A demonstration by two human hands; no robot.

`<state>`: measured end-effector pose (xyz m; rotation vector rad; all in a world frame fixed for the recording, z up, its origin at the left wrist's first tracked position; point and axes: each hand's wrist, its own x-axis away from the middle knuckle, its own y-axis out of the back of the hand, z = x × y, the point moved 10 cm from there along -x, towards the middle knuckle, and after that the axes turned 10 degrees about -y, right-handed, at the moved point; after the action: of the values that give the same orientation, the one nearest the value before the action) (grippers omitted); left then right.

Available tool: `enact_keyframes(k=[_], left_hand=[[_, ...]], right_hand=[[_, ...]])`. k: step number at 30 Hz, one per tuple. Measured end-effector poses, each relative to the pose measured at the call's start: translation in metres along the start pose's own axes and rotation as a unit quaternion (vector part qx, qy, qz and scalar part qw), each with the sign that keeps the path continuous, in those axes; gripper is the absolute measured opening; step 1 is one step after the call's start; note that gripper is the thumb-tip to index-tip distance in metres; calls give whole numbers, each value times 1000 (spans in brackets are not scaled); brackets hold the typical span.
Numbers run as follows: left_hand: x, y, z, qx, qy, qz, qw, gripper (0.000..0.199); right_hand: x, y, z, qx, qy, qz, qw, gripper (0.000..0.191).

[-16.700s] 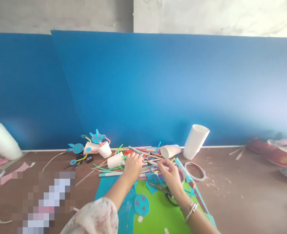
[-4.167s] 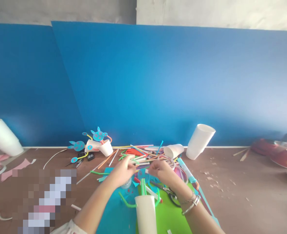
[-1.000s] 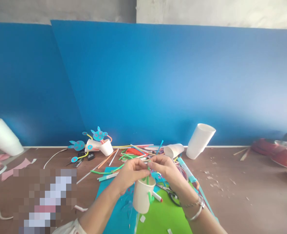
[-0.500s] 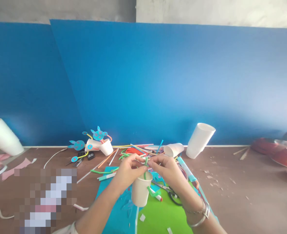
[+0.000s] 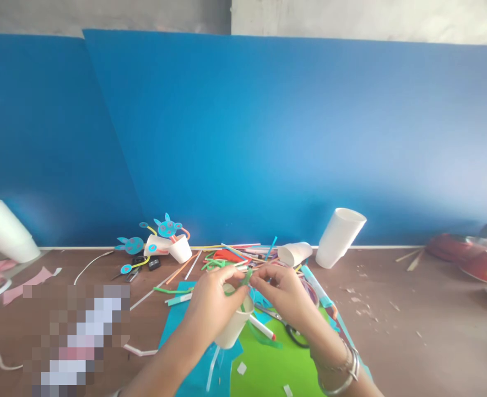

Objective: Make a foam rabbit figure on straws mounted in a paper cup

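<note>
Head view: left hand and right hand are pinching at the green straw, thumbs and forefingers closing on it from both sides. White cup is sitting tilted just below the grip, straw running down into its mouth; whether it's touching the blue sheet, can't tell. Progress, judging from this: straw is already standing in the cup, blurred green side piece is sticking out; no paper face is showing, while the rabbit figure behind is carrying one, so that part is looking undone
</note>
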<state>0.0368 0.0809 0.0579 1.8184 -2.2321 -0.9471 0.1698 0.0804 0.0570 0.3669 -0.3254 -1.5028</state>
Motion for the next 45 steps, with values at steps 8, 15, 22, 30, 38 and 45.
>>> enact_keyframes(k=[8, 15, 22, 30, 38, 45], left_hand=[[1, 4, -2, -22, -7, -8, 1000, 13], [3, 7, -10, -74, -29, -17, 997, 14], [4, 2, -6, -62, -5, -7, 998, 16], [4, 0, 0, 11, 25, 13, 1000, 15], [4, 0, -2, -29, 2, -7, 1000, 12], [1, -13, 9, 119, 44, 27, 992, 18]], right_hand=[[0, -2, -4, -15, -14, 5, 1000, 22], [2, 0, 2, 5, 12, 4, 1000, 23], [2, -2, -1, -16, 7, -18, 1000, 16], [1, -2, 1, -9, 11, 3, 1000, 20], [2, -1, -3, -25, 7, -34, 999, 11], [2, 0, -2, -28, 6, -40, 999, 6]])
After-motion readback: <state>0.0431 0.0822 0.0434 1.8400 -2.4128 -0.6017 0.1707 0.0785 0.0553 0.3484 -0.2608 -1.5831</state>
